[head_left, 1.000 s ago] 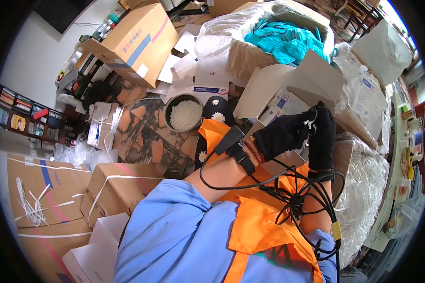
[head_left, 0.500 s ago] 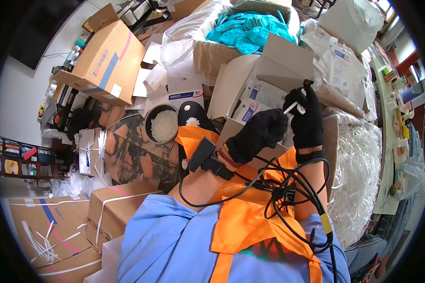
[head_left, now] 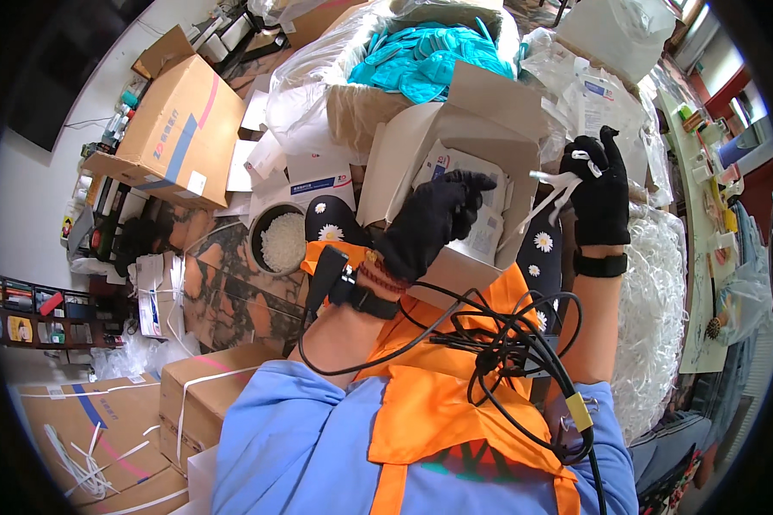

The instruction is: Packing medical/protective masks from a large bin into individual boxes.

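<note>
My right hand, in a black glove, is raised to the right of an open carton. Its fingers are closed on several thin white strips, whose loose ends hang toward the carton's right side. My left hand, also gloved in black, is over the carton's near left part with its fingers curled. Whatever those fingers may hold is hidden. Flat white printed packets lie inside the carton, partly covered by the left hand.
Behind the carton, a plastic-lined box holds a heap of turquoise masks. A round tub of white pellets stands left. To the right is a mass of white strips. Black cables loop across my orange apron.
My hands have moved apart: the right went rightward with the white strips, the left went left and down over the carton. The strips now show longer. The view has shifted slightly.
</note>
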`<state>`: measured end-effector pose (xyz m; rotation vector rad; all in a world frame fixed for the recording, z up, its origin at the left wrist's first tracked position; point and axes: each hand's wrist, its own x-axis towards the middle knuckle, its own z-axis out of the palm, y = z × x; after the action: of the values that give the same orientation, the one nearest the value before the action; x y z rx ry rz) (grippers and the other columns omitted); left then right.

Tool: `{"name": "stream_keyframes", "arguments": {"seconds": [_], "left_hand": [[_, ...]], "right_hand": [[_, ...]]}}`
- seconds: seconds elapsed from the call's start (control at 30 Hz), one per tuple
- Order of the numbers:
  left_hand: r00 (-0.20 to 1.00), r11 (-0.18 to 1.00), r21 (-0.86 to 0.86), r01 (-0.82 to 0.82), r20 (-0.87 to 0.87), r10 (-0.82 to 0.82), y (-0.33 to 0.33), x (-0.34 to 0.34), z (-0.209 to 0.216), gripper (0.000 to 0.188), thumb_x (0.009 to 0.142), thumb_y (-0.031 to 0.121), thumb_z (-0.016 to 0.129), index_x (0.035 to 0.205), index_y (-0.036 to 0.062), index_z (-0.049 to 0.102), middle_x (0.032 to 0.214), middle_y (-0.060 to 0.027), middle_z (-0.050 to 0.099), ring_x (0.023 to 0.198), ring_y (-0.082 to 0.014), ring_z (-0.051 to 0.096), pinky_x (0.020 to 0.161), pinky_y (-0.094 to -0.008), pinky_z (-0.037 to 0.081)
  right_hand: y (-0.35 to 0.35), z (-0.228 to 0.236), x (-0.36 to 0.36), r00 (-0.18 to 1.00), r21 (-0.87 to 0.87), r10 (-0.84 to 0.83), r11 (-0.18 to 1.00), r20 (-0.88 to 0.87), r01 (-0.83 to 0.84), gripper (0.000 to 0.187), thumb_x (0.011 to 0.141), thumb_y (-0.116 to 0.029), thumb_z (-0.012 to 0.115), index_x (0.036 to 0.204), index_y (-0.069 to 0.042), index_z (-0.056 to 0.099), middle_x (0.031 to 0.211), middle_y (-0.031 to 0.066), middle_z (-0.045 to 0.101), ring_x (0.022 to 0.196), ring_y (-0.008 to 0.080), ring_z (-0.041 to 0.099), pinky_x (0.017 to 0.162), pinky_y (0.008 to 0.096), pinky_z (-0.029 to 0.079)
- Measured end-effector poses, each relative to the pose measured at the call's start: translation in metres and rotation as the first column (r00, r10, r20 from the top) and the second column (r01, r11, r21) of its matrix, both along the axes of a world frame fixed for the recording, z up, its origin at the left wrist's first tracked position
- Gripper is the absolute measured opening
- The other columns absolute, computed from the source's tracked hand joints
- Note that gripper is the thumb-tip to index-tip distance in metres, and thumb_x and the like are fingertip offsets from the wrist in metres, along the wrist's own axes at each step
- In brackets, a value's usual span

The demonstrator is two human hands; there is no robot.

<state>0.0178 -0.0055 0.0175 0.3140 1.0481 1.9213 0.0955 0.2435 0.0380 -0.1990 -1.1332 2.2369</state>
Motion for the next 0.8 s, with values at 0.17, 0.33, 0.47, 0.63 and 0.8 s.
{"name": "stream_keyframes", "arguments": {"seconds": [0.17,0.33,0.47,0.63,0.8], "left_hand": [[0.926,0.993,-0.107,0.045,-0.370,-0.081,0.006,0.000,-0.004,0.028,0.096,0.009,0.042,0.118,0.0037,0.058,0.077,0.0053,0.045,0.064,-0.0024,0.040,0.056,-0.0164,0.035],[0.927,0.985,-0.141,0.101,-0.346,-0.145,0.012,0.001,-0.014,0.031,0.095,0.010,0.043,0.122,0.0045,0.057,0.074,0.0056,0.043,0.061,-0.0023,0.038,0.056,-0.0168,0.034],[0.827,0.977,-0.204,0.059,-0.538,-0.162,0.012,-0.001,-0.012,0.032,0.094,0.011,0.045,0.123,0.0046,0.057,0.079,0.0032,0.049,0.064,-0.0051,0.044,0.058,-0.0200,0.039],[0.124,0.964,0.051,-0.260,-0.989,0.085,0.023,-0.021,-0.048,0.038,0.085,0.010,0.057,0.123,0.0027,0.056,0.092,-0.0087,0.064,0.080,-0.0212,0.061,0.073,-0.0316,0.049],[0.450,0.820,-0.557,-0.133,-0.771,-0.451,0.019,0.006,-0.006,0.050,0.075,0.025,0.072,0.118,0.0032,0.056,0.100,-0.0169,0.066,0.092,-0.0312,0.064,0.083,-0.0345,0.050]], "right_hand": [[-0.038,0.026,0.011,0.999,0.101,-0.029,0.995,0.031,0.025,0.045,0.097,-0.009,0.046,0.140,-0.005,0.037,0.109,0.0135,0.059,0.087,0.0219,0.059,0.080,0.0322,0.052],[-0.032,0.023,0.014,0.983,0.144,0.157,0.979,-0.091,-0.143,0.047,0.097,-0.004,0.042,0.142,-0.003,0.032,0.114,0.0160,0.059,0.095,0.0263,0.061,0.089,0.0354,0.052],[-0.040,0.032,0.010,0.985,0.027,0.142,0.990,-0.103,-0.140,0.037,0.097,-0.006,0.043,0.133,0.000,0.039,0.108,0.0143,0.060,0.092,0.0234,0.061,0.086,0.0335,0.052],[-0.097,0.086,-0.001,0.989,0.005,-0.093,0.996,0.117,0.093,0.015,0.098,-0.015,0.047,0.101,-0.001,0.052,0.084,0.0053,0.054,0.070,0.0133,0.050,0.064,0.0262,0.045],[-0.071,0.086,-0.002,0.994,-0.152,0.105,0.982,-0.041,-0.110,0.016,0.097,-0.017,0.049,0.091,-0.003,0.051,0.075,0.0017,0.047,0.065,0.0124,0.046,0.062,0.0245,0.041]]}}
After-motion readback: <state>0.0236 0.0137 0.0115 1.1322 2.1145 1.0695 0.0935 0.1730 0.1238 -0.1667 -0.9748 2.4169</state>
